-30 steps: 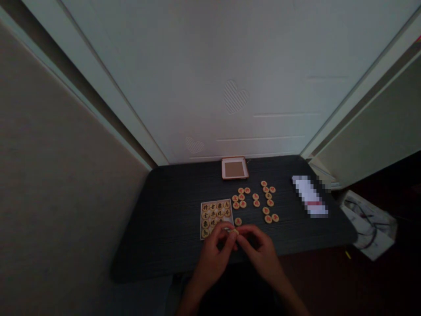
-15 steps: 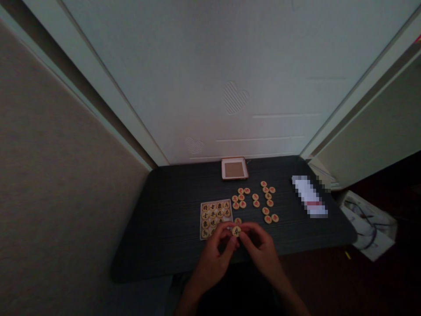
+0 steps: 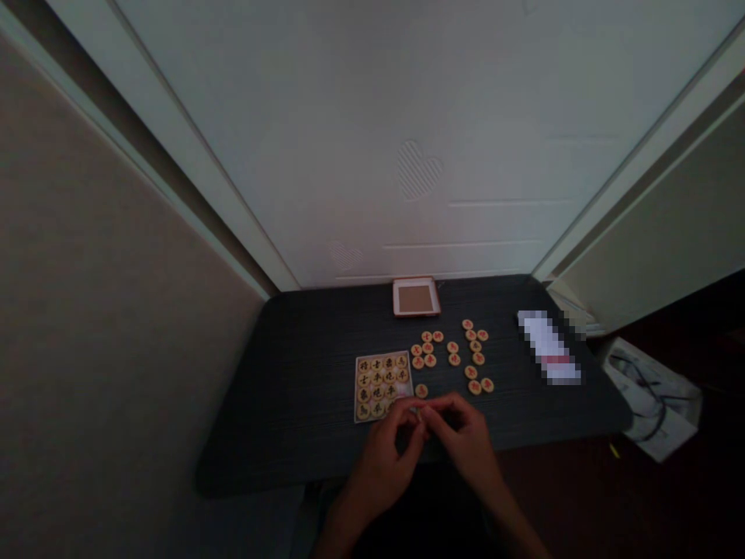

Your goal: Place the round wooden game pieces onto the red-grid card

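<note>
Fingertips of my left hand (image 3: 389, 449) and my right hand (image 3: 464, 436) meet above the table's front part, both closed on a round Chinese chess piece (image 3: 420, 414). Only a sliver of that piece shows; its face is hidden. Just left of the hands lies a square box (image 3: 357, 388) holding rows of wooden pieces with black characters. My left fingers cover the box's lower right corner. One red-lettered piece (image 3: 421, 390) rests beside the box's right side, just beyond my fingertips.
Several loose chess pieces (image 3: 429, 361), mostly red-lettered, lie to the right of the box. A shallow box lid (image 3: 415, 299) stands at the table's back edge. A blurred white item (image 3: 548, 348) is on the right. The dark table (image 3: 279, 404) meets a pale panel (image 3: 349, 155) behind.
The chess piece has been turned between my fingers, so its black-lettered face no longer shows. My fingertips have closed in around it, slightly lower. The other pieces stay where they were.
</note>
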The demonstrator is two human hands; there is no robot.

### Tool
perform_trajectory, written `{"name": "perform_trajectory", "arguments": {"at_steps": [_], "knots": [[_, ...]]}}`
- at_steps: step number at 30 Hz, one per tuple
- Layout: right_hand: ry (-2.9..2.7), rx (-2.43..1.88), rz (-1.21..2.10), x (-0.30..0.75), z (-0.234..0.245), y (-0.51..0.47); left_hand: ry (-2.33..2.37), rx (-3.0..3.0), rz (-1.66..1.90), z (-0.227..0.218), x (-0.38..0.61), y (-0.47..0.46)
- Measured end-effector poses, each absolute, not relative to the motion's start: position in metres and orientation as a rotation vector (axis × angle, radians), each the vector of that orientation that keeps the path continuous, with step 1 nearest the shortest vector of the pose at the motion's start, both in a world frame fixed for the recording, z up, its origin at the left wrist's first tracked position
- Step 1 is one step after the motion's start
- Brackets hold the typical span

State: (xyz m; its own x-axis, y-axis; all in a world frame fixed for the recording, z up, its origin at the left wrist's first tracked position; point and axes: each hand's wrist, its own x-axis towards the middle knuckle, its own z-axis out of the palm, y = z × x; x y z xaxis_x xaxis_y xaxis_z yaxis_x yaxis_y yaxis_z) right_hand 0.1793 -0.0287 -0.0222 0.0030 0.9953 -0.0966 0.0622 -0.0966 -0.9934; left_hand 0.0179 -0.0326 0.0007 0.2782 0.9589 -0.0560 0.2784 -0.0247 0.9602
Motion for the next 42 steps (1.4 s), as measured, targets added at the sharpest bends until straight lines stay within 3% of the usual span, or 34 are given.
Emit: {"name": "perform_trajectory", "arguments": {"at_steps": [42], "knots": [[-1.409,-1.284,1.100,0.175,-0.012,-0.035,1.160,1.242,0.917,0.002,0.014,-0.032]]}}
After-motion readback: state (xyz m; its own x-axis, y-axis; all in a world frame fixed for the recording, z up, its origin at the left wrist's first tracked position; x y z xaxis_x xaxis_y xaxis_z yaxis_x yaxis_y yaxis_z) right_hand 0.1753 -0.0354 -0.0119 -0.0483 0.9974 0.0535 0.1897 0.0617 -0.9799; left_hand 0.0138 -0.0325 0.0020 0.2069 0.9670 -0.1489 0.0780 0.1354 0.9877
